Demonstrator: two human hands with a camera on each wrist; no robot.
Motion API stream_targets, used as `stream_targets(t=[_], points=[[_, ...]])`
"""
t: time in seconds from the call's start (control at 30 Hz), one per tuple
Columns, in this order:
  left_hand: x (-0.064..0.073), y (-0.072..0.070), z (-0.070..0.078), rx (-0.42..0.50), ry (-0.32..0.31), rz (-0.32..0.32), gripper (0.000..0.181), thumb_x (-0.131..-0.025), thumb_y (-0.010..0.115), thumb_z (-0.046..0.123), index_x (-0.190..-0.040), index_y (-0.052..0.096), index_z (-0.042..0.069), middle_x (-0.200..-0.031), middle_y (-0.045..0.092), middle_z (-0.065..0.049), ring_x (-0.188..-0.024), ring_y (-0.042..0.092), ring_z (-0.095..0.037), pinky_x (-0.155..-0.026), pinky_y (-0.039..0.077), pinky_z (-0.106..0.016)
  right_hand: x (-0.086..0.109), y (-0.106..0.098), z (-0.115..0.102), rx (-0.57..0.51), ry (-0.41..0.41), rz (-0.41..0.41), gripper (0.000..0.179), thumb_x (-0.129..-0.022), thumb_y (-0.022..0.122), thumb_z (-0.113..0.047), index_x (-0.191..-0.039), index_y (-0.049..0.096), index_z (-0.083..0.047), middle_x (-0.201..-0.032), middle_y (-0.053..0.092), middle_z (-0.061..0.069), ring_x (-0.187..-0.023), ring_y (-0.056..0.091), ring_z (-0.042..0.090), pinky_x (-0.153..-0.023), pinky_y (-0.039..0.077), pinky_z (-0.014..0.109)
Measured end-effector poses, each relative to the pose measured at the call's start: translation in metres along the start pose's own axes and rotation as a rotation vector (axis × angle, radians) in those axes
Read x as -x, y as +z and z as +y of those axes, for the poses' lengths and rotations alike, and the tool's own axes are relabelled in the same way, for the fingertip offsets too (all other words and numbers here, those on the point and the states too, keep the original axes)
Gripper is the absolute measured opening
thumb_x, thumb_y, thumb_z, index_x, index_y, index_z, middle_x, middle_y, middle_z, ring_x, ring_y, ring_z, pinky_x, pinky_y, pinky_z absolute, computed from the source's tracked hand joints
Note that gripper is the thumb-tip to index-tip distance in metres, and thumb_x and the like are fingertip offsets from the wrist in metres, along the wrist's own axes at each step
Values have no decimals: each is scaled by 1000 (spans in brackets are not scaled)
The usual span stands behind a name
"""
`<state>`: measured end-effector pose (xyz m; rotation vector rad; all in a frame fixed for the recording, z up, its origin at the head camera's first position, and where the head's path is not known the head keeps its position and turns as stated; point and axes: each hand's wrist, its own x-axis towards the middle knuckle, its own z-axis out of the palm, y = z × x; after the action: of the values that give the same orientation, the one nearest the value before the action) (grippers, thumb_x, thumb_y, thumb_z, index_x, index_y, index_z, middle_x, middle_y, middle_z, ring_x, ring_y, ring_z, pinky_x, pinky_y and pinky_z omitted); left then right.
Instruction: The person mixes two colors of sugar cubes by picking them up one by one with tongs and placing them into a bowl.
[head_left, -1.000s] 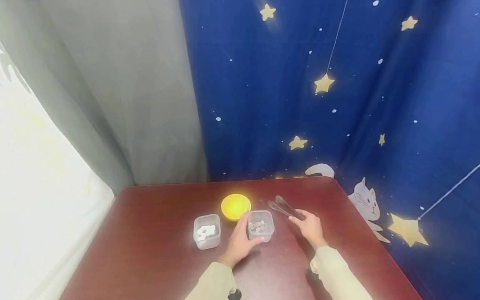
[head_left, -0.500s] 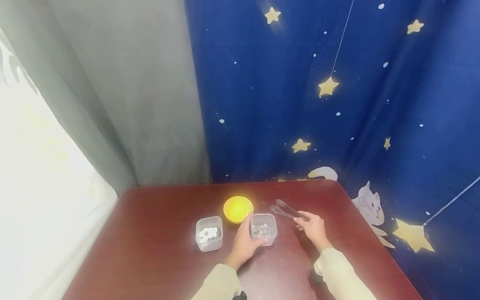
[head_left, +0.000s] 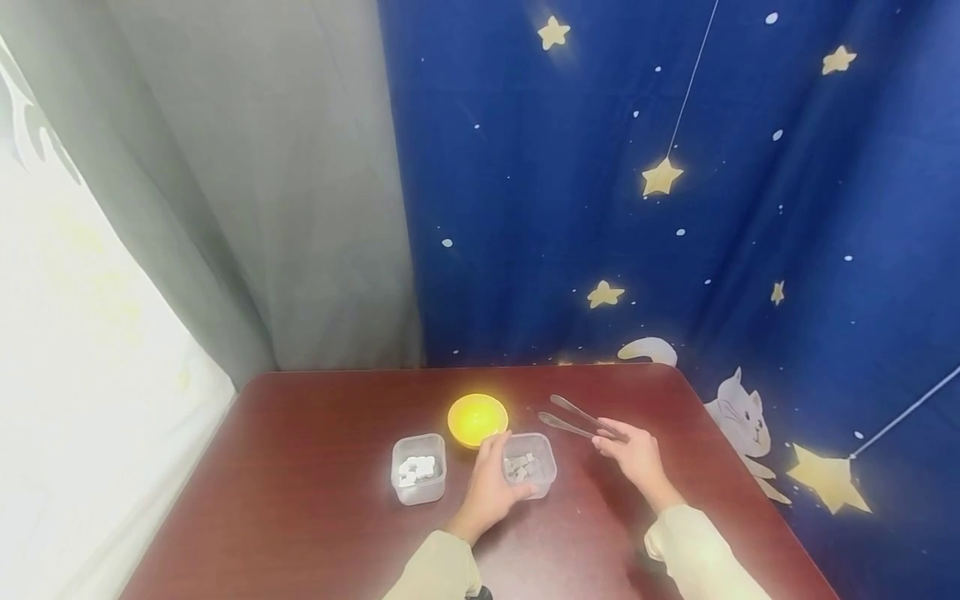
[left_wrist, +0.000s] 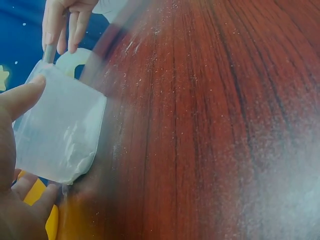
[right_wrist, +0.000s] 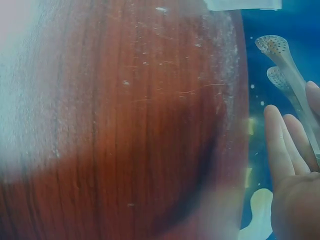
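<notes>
With the right hand (head_left: 636, 458), pinches tongs (right_wrist: 299, 85) by the near end, over the table (head_left: 322, 467), right of the right tub (head_left: 545, 486). Points far and left, with tips parted and long axis slanting back to near right. Runs off the right wrist view at the grip; in the left wrist view, hides mostly behind the right tub. With the left hand (head_left: 489, 487), grasps the right tub, with pale pieces (head_left: 523, 465) inside too faint to count. Beyond, partly behind that hand: bowl (head_left: 474, 417). Further left: left tub (head_left: 420, 495) with white pieces (head_left: 417, 469).
</notes>
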<state>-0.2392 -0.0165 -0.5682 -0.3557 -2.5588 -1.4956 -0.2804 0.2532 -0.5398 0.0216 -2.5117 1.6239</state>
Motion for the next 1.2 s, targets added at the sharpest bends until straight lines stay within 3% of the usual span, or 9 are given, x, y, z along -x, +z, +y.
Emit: stream_targets(t=[0.3, 0.63, 0.97, 1.2], points=[[2, -1, 0, 17, 6, -32, 100, -65, 90, 28, -147, 36, 8, -143, 38, -9, -128, 41, -28, -107, 34, -49, 5, -13, -12, -60, -70, -53, 49, -82, 78, -15, -126, 63, 2, -108, 68, 22, -94, 70, 22, -77, 55, 28], [-1, 0, -4, 159, -8, -55, 103, -68, 89, 24, -149, 30, 0, -151, 34, -16, -136, 35, -31, -110, 27, -50, 10, -19, -32, -98, -164, -200, 47, -82, 78, -14, -124, 63, 3, -109, 69, 20, -98, 69, 22, -80, 53, 25], [-5, -1, -3, 172, -61, -49, 100, -65, 91, 25, -145, 37, 3, -146, 42, -16, -131, 42, -32, -108, 32, -51, 19, -21, -36, -123, -150, -322, 39, -83, 76, -5, -118, 64, 7, -102, 70, 21, -96, 69, 26, -78, 55, 28], [-7, -3, -4, 170, -36, -74, 96, -63, 92, 26, -141, 42, 2, -137, 48, -13, -122, 48, -29, -105, 35, -50, 20, -18, -41, -52, -194, -352, 33, -81, 78, -9, -112, 68, 0, -102, 71, 16, -94, 69, 27, -78, 55, 27]])
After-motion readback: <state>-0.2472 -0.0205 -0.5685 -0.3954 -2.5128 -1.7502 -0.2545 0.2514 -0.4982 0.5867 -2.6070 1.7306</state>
